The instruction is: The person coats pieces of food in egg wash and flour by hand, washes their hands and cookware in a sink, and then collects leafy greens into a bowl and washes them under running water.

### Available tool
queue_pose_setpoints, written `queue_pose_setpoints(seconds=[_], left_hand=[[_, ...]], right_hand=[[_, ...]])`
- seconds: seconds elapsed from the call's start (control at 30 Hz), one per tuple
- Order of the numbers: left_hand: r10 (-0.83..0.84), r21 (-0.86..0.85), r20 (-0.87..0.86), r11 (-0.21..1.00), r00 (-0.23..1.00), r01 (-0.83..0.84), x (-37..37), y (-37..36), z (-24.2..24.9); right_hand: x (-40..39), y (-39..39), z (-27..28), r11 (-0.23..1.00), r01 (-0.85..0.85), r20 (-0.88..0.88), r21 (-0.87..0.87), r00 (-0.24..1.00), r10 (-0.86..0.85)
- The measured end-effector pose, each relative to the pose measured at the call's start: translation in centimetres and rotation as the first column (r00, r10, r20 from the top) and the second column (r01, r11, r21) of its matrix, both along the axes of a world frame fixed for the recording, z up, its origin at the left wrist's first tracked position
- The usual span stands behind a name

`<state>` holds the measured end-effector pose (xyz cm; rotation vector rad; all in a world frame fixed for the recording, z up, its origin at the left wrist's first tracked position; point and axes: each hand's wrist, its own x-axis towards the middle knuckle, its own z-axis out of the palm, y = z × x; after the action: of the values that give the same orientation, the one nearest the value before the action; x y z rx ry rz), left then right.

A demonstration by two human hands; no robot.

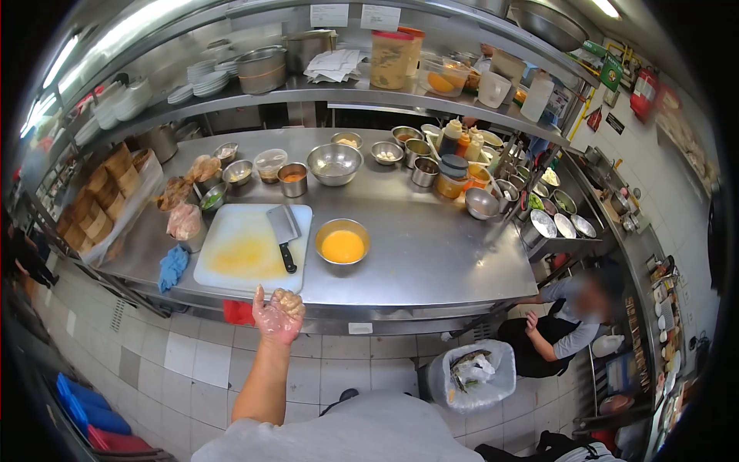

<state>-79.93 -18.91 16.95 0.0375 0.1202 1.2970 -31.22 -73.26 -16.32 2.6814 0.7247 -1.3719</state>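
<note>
1. Bare steel counter point(431, 254) lies open right of the bowl of yellow liquid point(342, 245).
2. The cutting board point(246, 250) is mostly free; only the cleaver point(284, 231) lies on its right side.
3. Bowls and tins point(334, 162) crowd the back edge.
4. A crouching person point(566, 327) and lined bin point(471, 375) block the floor right.

Single head view, fisheye, high up, facing forward and down over steel counter point(431, 254); floor below.

I see the long stainless-steel desk point(431, 254) — on it a white plastic cutting board point(231, 250), a round steel bowl of orange liquid point(342, 242), and a crumpled blue cloth point(173, 267).
</note>
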Motion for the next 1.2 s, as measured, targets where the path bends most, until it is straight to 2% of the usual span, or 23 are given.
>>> queue_pose_setpoints(seconds=[0.07, 0.43, 0.53, 0.6, 0.63, 0.67, 0.7, 0.73, 0.87, 0.97, 1.0, 1.03, 1.1, 1.17, 1.2], left_hand=[[-0.015, 0.045, 0.000, 0.999, 1.000, 0.015, 0.0, -0.1, -0.3], [-0.017, -0.029, 0.028, 0.999, 0.999, 0.018, 0.2, -0.2, -0.1], [-0.041, -0.051, 0.030, 0.998, 0.999, 0.042, 1.0, -0.3, -0.5], [-0.094, -0.095, 0.049, 0.991, 0.994, 0.098, 2.1, -0.5, -1.1], [-0.139, -0.133, 0.072, 0.980, 0.988, 0.148, 2.8, -0.7, -1.4], [-0.151, -0.126, 0.061, 0.979, 0.987, 0.158, 3.6, -0.9, -1.8], [-0.218, -0.121, 0.046, 0.968, 0.975, 0.222, 4.6, -1.2, -2.4], [-0.285, -0.117, 0.035, 0.951, 0.958, 0.287, 5.6, -1.4, -3.1], [-0.407, -0.145, -0.055, 0.907, 0.912, 0.396, 9.6, -1.8, -7.3], [-0.600, -0.124, -0.175, 0.800, 0.781, 0.587, 12.8, -3.3, -8.6], [-0.636, -0.135, -0.181, 0.772, 0.751, 0.621, 14.1, -3.9, -8.4], [-0.672, -0.119, -0.195, 0.739, 0.714, 0.663, 15.5, -4.6, -8.1], [-0.738, -0.113, -0.231, 0.667, 0.633, 0.736, 18.0, -5.9, -7.7], [-0.743, -0.144, -0.286, 0.658, 0.606, 0.739, 21.1, -7.4, -7.8], [-0.790, -0.157, -0.295, 0.595, 0.537, 0.789, 22.9, -8.7, -7.6]], right_hand=[[0.2, 0.0, 0.0, 1.000, -0.016, 0.009, 0.001, 1.000, 0.016], [1.4, -2.5, -3.4, 0.983, -0.185, 0.063, 0.016, 0.981, 0.184], [2.0, -4.7, -5.5, 0.926, -0.377, 0.103, 0.022, 0.922, 0.373], [2.5, -6.2, -6.5, 0.774, -0.631, 0.173, 0.042, 0.768, 0.617], [1.7, -6.5, -5.6, 0.781, -0.623, 0.167, 0.049, 0.776, 0.609], [1.0, -7.0, -4.5, 0.943, -0.332, 0.151, 0.038, 0.934, 0.323], [0.4, -6.7, -4.1, 1.000, -0.002, 0.139, 0.023, 0.990, -0.001], [-0.4, -7.1, -3.0, 0.995, 0.102, 0.137, 0.012, 0.985, -0.103], [-1.8, -10.6, -2.7, 0.994, 0.108, 0.138, 0.000, 0.985, -0.107], [-4.1, -15.8, -3.5, 1.000, 0.002, 0.152, -0.013, 0.988, 0.000], [-6.1, -16.1, -1.5, 0.998, -0.048, 0.158, -0.045, 0.986, 0.054], [-5.1, -17.1, 1.5, 0.992, 0.102, 0.204, 0.070, 0.972, -0.114], [-7.5, -17.7, 4.7, 0.912, 0.405, 0.149, 0.065, 0.900, -0.411], [-9.5, -19.3, 6.3, 0.912, 0.405, 0.126, 0.068, 0.903, -0.411], [-9.7, -21.6, 3.9, 0.991, 0.132, 0.114, -0.017, 0.985, -0.129]])
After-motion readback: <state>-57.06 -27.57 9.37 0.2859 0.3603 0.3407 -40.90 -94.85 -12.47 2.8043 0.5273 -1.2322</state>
